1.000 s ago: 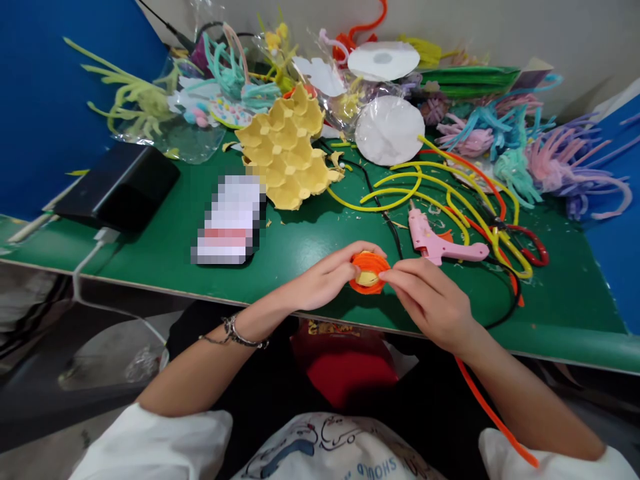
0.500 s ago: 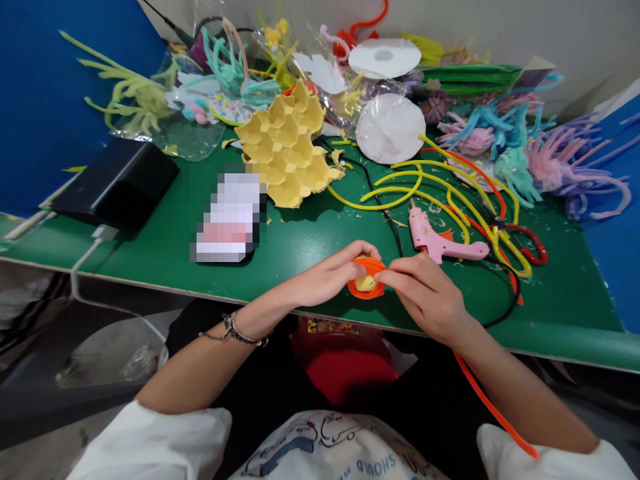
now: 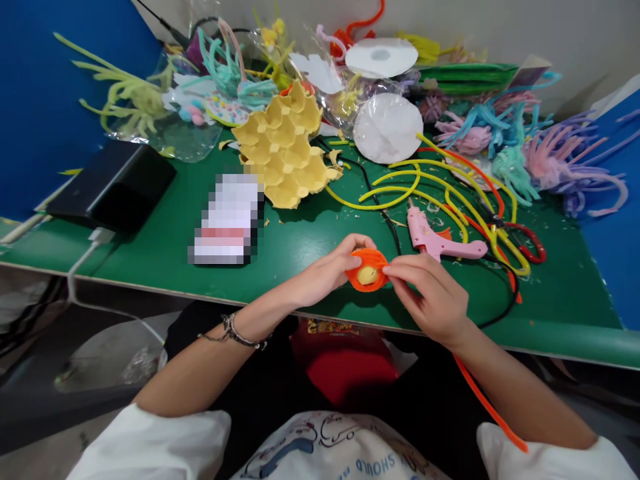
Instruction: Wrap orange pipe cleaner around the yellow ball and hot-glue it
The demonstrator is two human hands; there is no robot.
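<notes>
Between my hands, over the table's front edge, is a small round piece wound with orange pipe cleaner [image 3: 369,283], a pale yellow centre showing in it. My left hand [image 3: 336,268] is closed on its left side, thumb on the orange rim. At its right edge, my right hand [image 3: 430,293] pinches the orange pipe cleaner between thumb and fingertips. A loose orange tail [image 3: 493,403] of pipe cleaner hangs below my right wrist. Just beyond my right hand lies a pink glue gun [image 3: 440,243].
A torn yellow egg carton [image 3: 285,143], a phone [image 3: 225,220] and a black box [image 3: 115,187] with a white cable lie on the green table. Yellow pipe cleaners [image 3: 425,177], red-handled scissors [image 3: 533,243] and a white disc [image 3: 387,127] are at the right. Coloured bundles crowd the back.
The orange-wound piece has tilted, showing more of its wound side, and my right hand has drawn slightly to the right. The hanging orange tail has shifted a little left.
</notes>
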